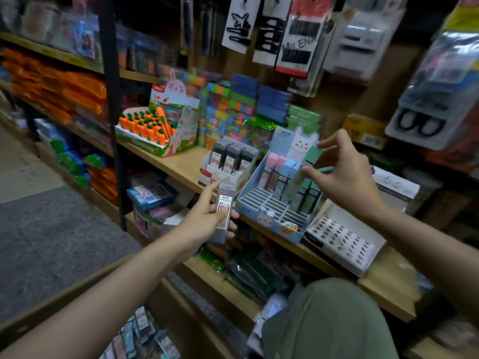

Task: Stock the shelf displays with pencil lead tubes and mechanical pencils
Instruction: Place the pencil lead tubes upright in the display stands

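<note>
While the right hand [344, 172] pinches a green mechanical pencil [304, 174] above the blue bunny display [272, 218], the left hand [207, 218] grips one grey 0.7 lead tube [224, 213] near the white lead box [225, 164]. A tilted pencil could miss its slot and topple the few pastel ones already standing at the back. Three grey tubes stand in the box.
</note>
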Action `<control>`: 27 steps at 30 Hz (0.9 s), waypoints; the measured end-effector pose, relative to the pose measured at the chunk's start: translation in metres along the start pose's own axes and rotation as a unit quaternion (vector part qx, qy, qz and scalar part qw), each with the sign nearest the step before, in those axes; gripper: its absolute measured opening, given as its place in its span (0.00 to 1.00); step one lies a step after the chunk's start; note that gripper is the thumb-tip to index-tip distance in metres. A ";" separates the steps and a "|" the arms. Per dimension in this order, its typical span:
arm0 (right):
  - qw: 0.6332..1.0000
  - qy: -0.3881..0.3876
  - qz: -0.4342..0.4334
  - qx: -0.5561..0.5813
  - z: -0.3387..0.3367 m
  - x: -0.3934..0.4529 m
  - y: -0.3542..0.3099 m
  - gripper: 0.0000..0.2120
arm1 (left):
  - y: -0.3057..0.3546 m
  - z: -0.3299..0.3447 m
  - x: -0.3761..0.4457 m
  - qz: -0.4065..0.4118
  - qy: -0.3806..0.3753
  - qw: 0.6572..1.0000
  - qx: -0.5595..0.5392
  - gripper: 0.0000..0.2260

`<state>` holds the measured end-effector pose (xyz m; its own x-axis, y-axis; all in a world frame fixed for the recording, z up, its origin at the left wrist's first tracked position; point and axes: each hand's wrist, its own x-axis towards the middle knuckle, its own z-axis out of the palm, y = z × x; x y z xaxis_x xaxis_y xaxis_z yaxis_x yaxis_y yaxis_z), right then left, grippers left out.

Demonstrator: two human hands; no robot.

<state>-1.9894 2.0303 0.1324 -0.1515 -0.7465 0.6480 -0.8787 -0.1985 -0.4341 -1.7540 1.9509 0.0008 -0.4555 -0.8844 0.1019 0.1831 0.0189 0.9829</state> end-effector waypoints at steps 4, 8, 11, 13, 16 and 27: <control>0.998 0.002 0.026 -0.061 -0.014 -0.001 0.025 0.19 | -0.011 -0.002 0.007 -0.016 0.006 1.000 -0.021 0.25; 0.995 -0.005 0.029 -0.091 -0.002 -0.009 0.043 0.18 | -0.018 -0.004 0.011 -0.028 0.024 0.999 -0.031 0.12; 0.995 -0.018 0.022 -0.098 0.006 -0.013 0.053 0.18 | -0.021 -0.006 0.011 -0.028 0.021 0.999 -0.018 0.11; 0.995 -0.027 0.023 -0.098 0.011 -0.013 0.057 0.17 | -0.022 -0.006 0.010 -0.027 0.023 0.999 -0.007 0.11; 0.995 -0.029 0.026 -0.095 0.018 -0.014 0.058 0.18 | -0.022 -0.005 0.008 -0.029 0.035 0.999 0.003 0.11; 0.992 -0.058 0.038 -0.110 0.019 -0.012 0.059 0.18 | -0.027 -0.006 0.006 -0.030 0.031 0.999 0.021 0.11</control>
<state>-2.0308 2.0158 0.0868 -0.1795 -0.8250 0.5359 -0.9458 -0.0050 -0.3246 -1.7560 1.9424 -0.0264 -0.4092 -0.9118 0.0347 0.1204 -0.0163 0.9926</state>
